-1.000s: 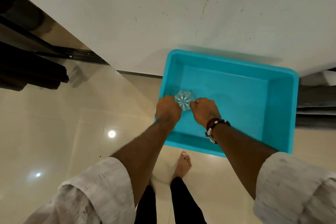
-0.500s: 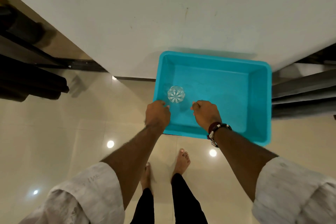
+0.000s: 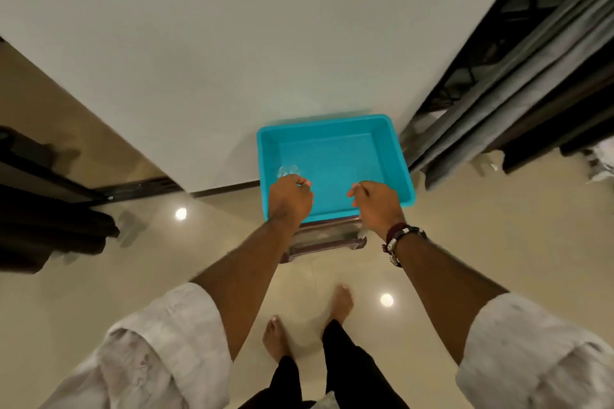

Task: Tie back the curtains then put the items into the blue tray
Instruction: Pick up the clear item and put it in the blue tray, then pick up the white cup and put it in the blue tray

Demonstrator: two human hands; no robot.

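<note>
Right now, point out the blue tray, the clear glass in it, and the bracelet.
blue tray (image 3: 403,169): head view, right rim.
clear glass (image 3: 288,171): head view, blurred top edge above the left hand.
bracelet (image 3: 400,236): head view, band on the right wrist.

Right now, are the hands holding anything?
No. The left hand and right hand hang loosely curled over the blue tray, holding nothing. The clear glass sits inside the tray, beyond the left hand.

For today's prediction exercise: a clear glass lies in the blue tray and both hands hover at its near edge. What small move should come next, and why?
Probably draw both hands back and turn to fetch another item: the clear glass already lies inside the blue tray, and the left hand and right hand appear to hold nothing.
</note>
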